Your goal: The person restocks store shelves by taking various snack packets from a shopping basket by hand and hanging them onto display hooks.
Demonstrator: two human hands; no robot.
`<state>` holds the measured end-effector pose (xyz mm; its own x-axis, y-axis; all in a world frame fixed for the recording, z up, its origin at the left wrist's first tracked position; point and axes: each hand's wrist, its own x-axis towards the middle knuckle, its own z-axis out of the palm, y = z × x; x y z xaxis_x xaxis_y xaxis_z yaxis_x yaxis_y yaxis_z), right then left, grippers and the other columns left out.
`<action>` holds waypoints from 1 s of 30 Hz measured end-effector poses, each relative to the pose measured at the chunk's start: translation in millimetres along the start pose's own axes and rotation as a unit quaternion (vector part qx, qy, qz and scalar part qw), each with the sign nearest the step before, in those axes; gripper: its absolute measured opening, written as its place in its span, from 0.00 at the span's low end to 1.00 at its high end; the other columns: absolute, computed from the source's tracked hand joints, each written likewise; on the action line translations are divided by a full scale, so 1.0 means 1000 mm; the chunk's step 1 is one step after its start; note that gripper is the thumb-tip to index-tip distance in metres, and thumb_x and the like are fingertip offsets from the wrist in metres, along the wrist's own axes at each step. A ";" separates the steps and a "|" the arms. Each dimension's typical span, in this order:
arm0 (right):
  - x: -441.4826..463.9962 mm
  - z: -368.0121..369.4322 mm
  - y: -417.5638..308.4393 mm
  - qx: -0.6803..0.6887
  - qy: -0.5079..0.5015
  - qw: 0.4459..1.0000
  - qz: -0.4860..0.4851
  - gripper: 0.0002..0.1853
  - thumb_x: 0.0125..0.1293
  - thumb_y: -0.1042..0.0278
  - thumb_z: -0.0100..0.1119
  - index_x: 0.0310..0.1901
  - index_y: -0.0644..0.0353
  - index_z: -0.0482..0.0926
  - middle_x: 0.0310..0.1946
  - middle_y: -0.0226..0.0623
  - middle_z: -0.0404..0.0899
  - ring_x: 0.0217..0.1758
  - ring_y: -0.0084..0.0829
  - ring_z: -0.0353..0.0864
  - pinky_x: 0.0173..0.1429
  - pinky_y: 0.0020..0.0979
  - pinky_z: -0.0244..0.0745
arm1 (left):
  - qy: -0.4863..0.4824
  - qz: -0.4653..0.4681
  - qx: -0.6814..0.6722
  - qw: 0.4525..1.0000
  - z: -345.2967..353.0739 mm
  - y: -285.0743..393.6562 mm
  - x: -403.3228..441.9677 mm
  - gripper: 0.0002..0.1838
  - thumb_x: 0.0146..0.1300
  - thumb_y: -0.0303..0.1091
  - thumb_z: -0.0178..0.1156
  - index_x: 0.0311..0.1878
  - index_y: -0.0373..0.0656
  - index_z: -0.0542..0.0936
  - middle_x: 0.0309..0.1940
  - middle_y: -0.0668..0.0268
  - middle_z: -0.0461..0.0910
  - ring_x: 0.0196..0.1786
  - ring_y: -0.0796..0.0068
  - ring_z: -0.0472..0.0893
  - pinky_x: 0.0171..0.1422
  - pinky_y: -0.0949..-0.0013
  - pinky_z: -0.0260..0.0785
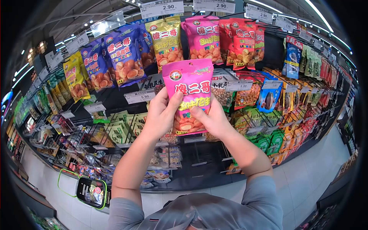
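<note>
– Supermarket snack rack [199,159], dark and full of hanging bags: what shows, left to right?

– Take the pink peanut packet [189,97], held nearly upright before the rack, as landmark. Well below it to the left, a black shopping basket [81,188] stands on the tiled floor [308,176]. Above the packet's left side hang purple bags [124,53].

– And the left hand?

– The left hand [163,111] is partly closed on the packet's left edge, thumb against the front; its fingers are hidden behind.

– How would the packet handle?

– Probably light, in soft, glossy film that may slip a little. Its filling is likely loose and lumpy, and could crack under a hard squeeze. Good holds look to be the two side edges or the flat top seal.

– Where is it relative to the hands?

– Directly between them, touching both. The right hand [215,119] is curled about its lower right edge, thumb across the front, fingers out of sight.

– Further right?

– Red bags [244,44] hang above and right of the packet; farther right of it, a blue seed pouch [270,96].
</note>
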<state>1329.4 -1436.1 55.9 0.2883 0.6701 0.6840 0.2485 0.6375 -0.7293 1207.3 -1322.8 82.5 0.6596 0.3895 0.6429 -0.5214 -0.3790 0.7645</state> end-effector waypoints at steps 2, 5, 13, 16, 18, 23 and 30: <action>-0.001 0.003 -0.003 0.000 0.001 1.000 -0.014 0.27 0.65 0.61 0.62 0.60 0.64 0.64 0.53 0.37 0.74 0.56 0.25 0.73 0.61 0.31 0.68 | -0.001 0.014 -0.017 1.000 -0.002 -0.005 0.002 0.16 0.73 0.39 0.50 0.52 0.35 0.74 0.44 0.65 0.80 0.45 0.84 0.76 0.50 0.75 0.70; -0.005 0.009 -0.005 0.020 0.006 1.000 -0.018 0.27 0.66 0.61 0.61 0.60 0.64 0.63 0.53 0.36 0.74 0.56 0.25 0.73 0.61 0.31 0.67 | -0.002 0.015 -0.032 0.999 0.001 0.008 -0.001 0.17 0.74 0.40 0.48 0.52 0.35 0.74 0.43 0.65 0.80 0.44 0.84 0.76 0.50 0.75 0.69; 0.001 0.029 -0.019 0.022 0.083 0.996 -0.021 0.20 0.69 0.65 0.57 0.57 0.63 0.66 0.50 0.34 0.75 0.51 0.21 0.73 0.56 0.29 0.70 | -0.046 -0.023 0.018 0.999 -0.008 0.007 -0.021 0.21 0.64 0.34 0.62 0.56 0.34 0.70 0.45 0.65 0.78 0.47 0.82 0.77 0.52 0.73 0.71; -0.001 0.033 -0.018 -0.008 0.109 0.993 -0.042 0.20 0.69 0.64 0.56 0.57 0.64 0.66 0.50 0.35 0.75 0.51 0.21 0.73 0.56 0.29 0.70 | -0.050 -0.026 -0.014 0.998 -0.011 0.008 -0.023 0.20 0.64 0.35 0.62 0.54 0.34 0.72 0.43 0.65 0.79 0.46 0.83 0.77 0.51 0.74 0.70; -0.001 0.036 -0.028 -0.011 0.111 0.993 -0.038 0.19 0.69 0.63 0.56 0.56 0.64 0.66 0.49 0.35 0.75 0.51 0.21 0.73 0.56 0.29 0.70 | -0.046 -0.023 -0.008 0.999 -0.011 0.009 -0.025 0.18 0.65 0.36 0.61 0.53 0.34 0.73 0.42 0.66 0.80 0.46 0.83 0.76 0.51 0.74 0.70; 0.005 0.017 -0.035 0.010 0.108 0.994 -0.031 0.18 0.70 0.62 0.55 0.55 0.65 0.68 0.48 0.35 0.76 0.50 0.20 0.74 0.56 0.28 0.70 | -0.036 -0.022 -0.013 0.999 0.000 0.013 -0.015 0.16 0.70 0.40 0.55 0.50 0.35 0.75 0.40 0.66 0.81 0.44 0.85 0.76 0.48 0.76 0.69; 0.021 -0.040 -0.043 0.022 0.088 0.996 -0.025 0.19 0.68 0.62 0.57 0.53 0.66 0.69 0.48 0.36 0.76 0.49 0.20 0.74 0.55 0.27 0.70 | -0.017 -0.029 -0.033 0.999 0.045 0.007 0.015 0.18 0.72 0.43 0.51 0.53 0.37 0.71 0.43 0.66 0.79 0.44 0.83 0.76 0.49 0.74 0.69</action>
<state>1361.3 -1464.5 100.4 0.4362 0.5628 0.7021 0.2264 0.6866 -0.6909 1238.2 -1357.6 95.7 0.7074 0.3794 0.5964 -0.5161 -0.2993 0.8026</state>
